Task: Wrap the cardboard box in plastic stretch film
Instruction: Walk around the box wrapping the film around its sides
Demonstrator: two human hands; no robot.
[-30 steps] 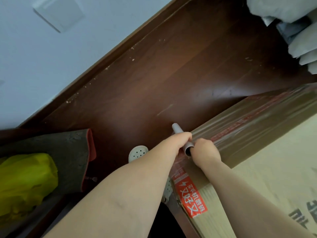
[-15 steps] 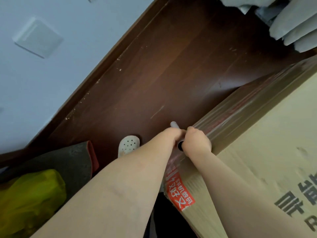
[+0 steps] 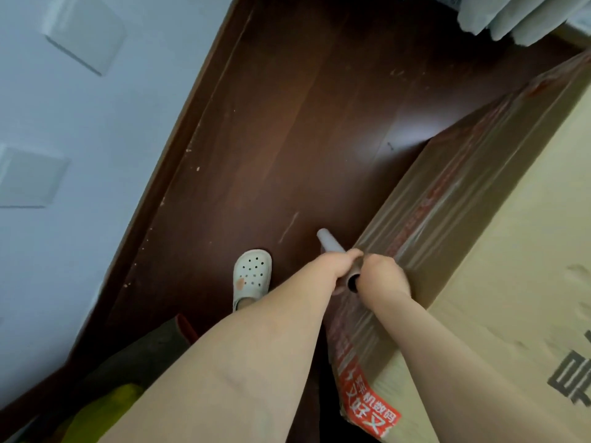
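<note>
The left hand (image 3: 337, 266) and right hand (image 3: 380, 276) both grip the film roll (image 3: 331, 244) at the side of the box (image 3: 518, 238), hiding most of it; only its grey tip and open end show. Stretched film (image 3: 428, 206) clings along that side. The box is cut off at right

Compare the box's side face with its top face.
The side face lies under glossy, wrinkled film; the top face is bare and matte. The side face shows red tape through the film; the top face carries black print. Both are tan cardboard.
</note>
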